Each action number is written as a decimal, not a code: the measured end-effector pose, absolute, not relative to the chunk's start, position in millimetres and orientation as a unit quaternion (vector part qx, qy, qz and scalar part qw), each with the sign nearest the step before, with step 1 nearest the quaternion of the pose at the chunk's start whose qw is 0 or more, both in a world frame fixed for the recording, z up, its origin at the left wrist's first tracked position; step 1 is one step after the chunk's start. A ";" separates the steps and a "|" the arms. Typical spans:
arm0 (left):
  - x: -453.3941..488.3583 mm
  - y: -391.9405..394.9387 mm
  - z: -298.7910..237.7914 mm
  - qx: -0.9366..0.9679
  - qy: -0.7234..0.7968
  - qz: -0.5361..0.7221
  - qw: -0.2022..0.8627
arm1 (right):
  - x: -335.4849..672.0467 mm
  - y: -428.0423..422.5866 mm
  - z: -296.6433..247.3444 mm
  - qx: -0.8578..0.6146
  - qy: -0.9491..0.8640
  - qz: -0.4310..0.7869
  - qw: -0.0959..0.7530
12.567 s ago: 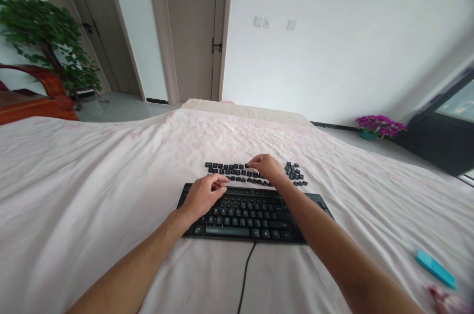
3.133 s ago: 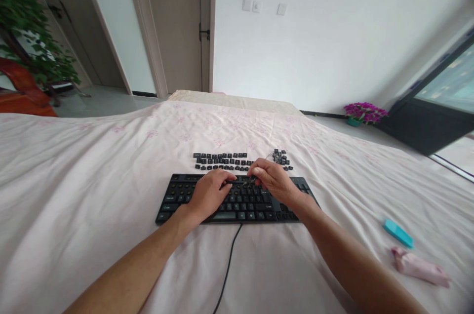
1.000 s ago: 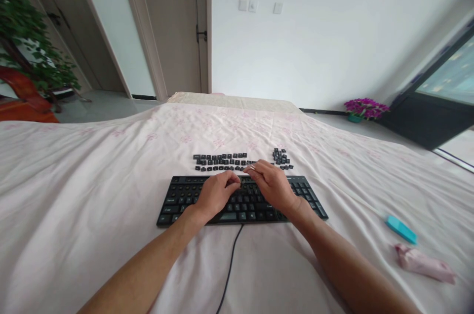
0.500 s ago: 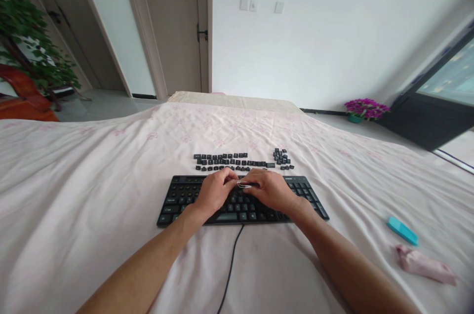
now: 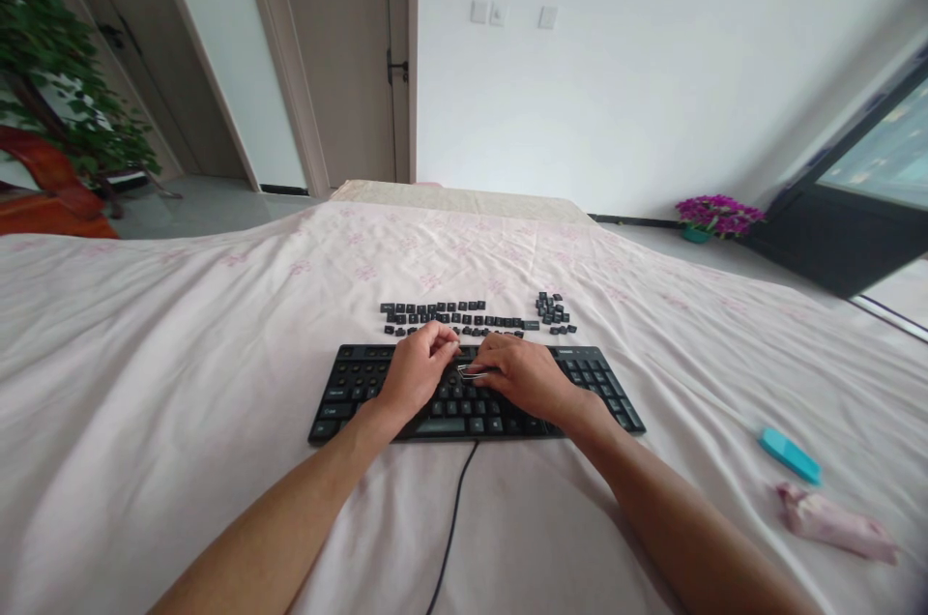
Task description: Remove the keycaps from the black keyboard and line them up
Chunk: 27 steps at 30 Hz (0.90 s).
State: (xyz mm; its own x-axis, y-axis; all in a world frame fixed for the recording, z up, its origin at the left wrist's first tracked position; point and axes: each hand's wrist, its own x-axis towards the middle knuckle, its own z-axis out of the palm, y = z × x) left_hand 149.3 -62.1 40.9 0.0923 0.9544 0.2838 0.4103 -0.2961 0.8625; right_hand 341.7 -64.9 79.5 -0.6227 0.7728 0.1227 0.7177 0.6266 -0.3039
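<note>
A black keyboard (image 5: pixel 464 424) lies flat, and its upper left rows show bare key mounts where caps are off. My right hand (image 5: pixel 526 371) is closed on a wire keycap puller (image 5: pixel 473 371), whose metal loop points left over the upper middle keys. Just left of it, my left hand (image 5: pixel 420 366) hovers over the keyboard with thumb and fingertips pinched together. Whatever is between those fingertips is too small to make out. Behind the keyboard, loose black keycaps (image 5: pixel 453 318) lie in rows, with a smaller cluster of keycaps (image 5: pixel 552 310) to their right.
A pale pink floral cloth (image 5: pixel 239 383) covers the wrinkled surface. The keyboard's cable (image 5: pixel 454 518) runs toward me between my forearms. On the right lie a turquoise flat object (image 5: pixel 790 455) and a crumpled pink cloth bundle (image 5: pixel 837 526).
My hands have drawn slightly apart. The puller has dropped a little toward the keys and shifted left, while my left fingertips have moved up and left from it.
</note>
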 end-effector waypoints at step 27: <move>148.8 -69.3 49.0 0.698 0.452 0.415 0.370 | 343.5 -55.5 63.8 -0.481 -0.835 0.181 0.194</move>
